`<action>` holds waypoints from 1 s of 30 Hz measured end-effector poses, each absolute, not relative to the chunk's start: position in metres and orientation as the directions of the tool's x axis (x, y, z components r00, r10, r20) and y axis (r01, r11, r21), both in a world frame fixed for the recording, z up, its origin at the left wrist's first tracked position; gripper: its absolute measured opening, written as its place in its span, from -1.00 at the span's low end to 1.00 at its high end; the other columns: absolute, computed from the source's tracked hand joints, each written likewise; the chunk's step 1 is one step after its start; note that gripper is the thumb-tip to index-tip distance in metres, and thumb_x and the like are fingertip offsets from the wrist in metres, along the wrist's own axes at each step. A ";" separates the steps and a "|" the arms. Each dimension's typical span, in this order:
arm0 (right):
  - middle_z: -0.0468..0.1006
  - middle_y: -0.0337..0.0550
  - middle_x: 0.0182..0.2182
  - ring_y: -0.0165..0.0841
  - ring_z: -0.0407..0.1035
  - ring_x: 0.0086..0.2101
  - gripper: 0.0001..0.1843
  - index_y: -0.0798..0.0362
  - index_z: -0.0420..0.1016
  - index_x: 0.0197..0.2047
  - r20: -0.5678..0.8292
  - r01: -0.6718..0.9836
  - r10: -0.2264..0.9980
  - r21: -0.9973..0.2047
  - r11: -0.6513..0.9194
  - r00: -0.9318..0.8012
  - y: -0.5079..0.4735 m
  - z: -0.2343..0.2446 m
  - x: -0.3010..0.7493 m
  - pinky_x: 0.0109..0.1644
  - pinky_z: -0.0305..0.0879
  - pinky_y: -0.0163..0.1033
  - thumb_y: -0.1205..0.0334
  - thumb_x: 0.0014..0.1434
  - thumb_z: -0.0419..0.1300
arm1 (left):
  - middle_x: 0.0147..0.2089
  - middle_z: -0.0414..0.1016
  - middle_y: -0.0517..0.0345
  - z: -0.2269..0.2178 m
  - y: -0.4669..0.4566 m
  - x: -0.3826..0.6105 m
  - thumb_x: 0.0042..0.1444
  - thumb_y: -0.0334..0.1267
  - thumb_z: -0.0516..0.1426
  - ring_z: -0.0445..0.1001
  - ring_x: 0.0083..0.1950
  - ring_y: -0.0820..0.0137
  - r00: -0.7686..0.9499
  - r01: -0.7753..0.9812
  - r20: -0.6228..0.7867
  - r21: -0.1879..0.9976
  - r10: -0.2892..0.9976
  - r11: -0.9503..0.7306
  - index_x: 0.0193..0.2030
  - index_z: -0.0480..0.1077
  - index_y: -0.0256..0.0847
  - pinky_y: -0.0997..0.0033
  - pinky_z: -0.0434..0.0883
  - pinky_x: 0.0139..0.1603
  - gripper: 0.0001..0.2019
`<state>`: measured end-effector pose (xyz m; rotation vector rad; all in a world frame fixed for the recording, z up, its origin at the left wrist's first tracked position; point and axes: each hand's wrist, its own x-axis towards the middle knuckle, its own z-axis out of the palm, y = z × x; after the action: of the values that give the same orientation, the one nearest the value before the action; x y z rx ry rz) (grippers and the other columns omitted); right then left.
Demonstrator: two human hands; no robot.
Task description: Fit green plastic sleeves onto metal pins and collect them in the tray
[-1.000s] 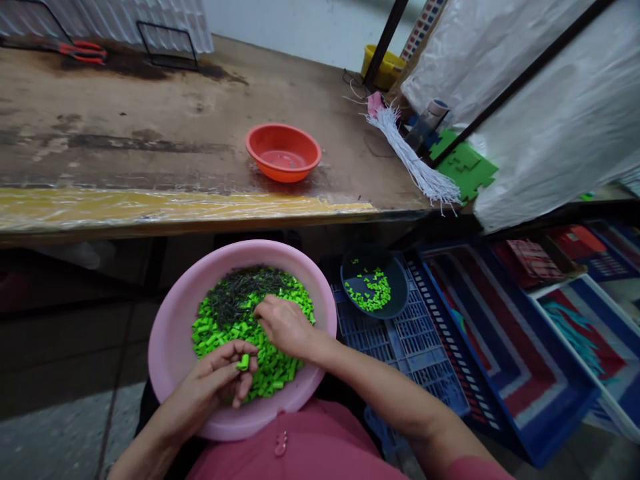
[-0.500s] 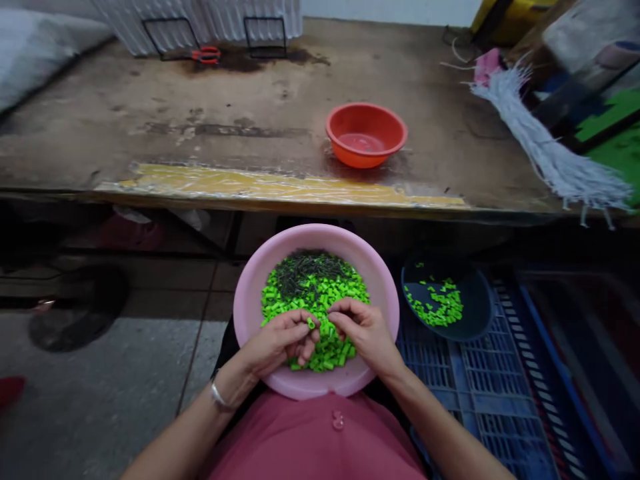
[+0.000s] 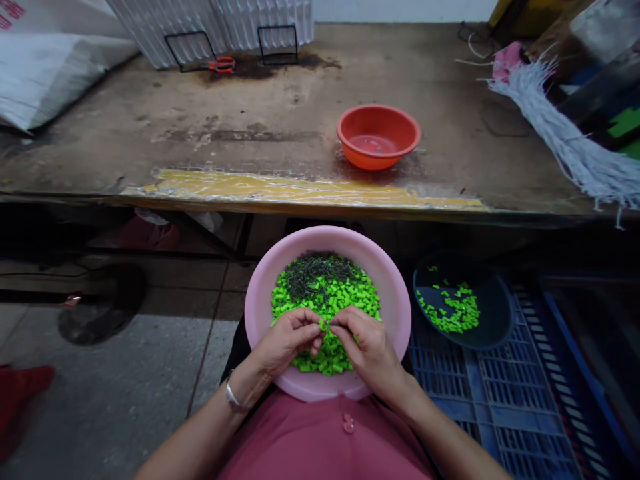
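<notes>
A pink basin (image 3: 260, 293) rests on my lap, filled with small bright green pieces (image 3: 345, 293) and a heap of thin dark pins (image 3: 320, 267) at its far side. My left hand (image 3: 287, 340) and my right hand (image 3: 365, 343) meet over the near part of the basin. Both pinch the same small green piece (image 3: 324, 325) between their fingertips. To the right, a dark bowl (image 3: 495, 320) on a blue crate holds a smaller pile of green pieces (image 3: 453, 313).
A worn wooden table (image 3: 250, 127) runs across in front of me, with an orange bowl (image 3: 379, 135), red-handled scissors (image 3: 223, 65) and a bundle of white strings (image 3: 575, 147). A blue plastic crate (image 3: 500, 407) sits at my right. A white sack (image 3: 45, 67) lies at the far left.
The view swung left and then steadied. My right hand came off the pile and met my left hand; both now pinch one green piece together.
</notes>
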<state>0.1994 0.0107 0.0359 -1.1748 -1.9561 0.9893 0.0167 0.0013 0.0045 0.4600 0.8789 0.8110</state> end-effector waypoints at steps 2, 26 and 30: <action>0.49 -0.13 -0.35 -0.34 0.39 -0.33 -0.85 0.07 0.45 -0.23 0.171 0.460 0.880 -0.799 0.386 -0.442 0.010 0.036 0.199 -0.25 0.32 -0.25 0.38 0.33 0.07 | -0.52 0.46 0.20 0.005 0.001 0.017 -0.08 -0.13 0.39 0.38 -0.55 0.53 0.382 -0.425 -0.496 0.655 0.780 0.624 -0.31 0.41 -0.31 0.55 0.30 -0.51 -0.65; 0.60 -0.21 -0.34 -0.43 0.47 -0.31 -0.87 0.06 0.55 -0.19 0.072 0.414 0.892 -0.867 0.277 -0.446 0.002 0.025 0.204 -0.17 0.40 -0.33 0.35 0.29 0.16 | -0.56 0.41 0.21 -0.005 -0.003 0.010 -0.08 -0.09 0.38 0.31 -0.60 0.52 0.477 -0.320 -0.617 0.541 0.626 0.777 -0.40 0.42 -0.28 0.57 0.25 -0.60 -0.68; 0.59 -0.18 -0.37 -0.42 0.45 -0.34 -0.86 0.10 0.51 -0.24 0.121 0.460 0.843 -0.793 0.400 -0.525 0.007 0.021 0.207 -0.20 0.39 -0.33 0.29 0.32 0.14 | -0.58 0.41 0.22 -0.002 -0.003 0.012 -0.12 -0.07 0.40 0.28 -0.63 0.55 0.490 -0.302 -0.641 0.512 0.591 0.804 -0.43 0.41 -0.29 0.59 0.20 -0.63 -0.65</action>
<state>0.2073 0.0067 0.0215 -1.1085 -2.1468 0.9821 0.0119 -0.0026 -0.0023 0.3542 0.9087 0.5563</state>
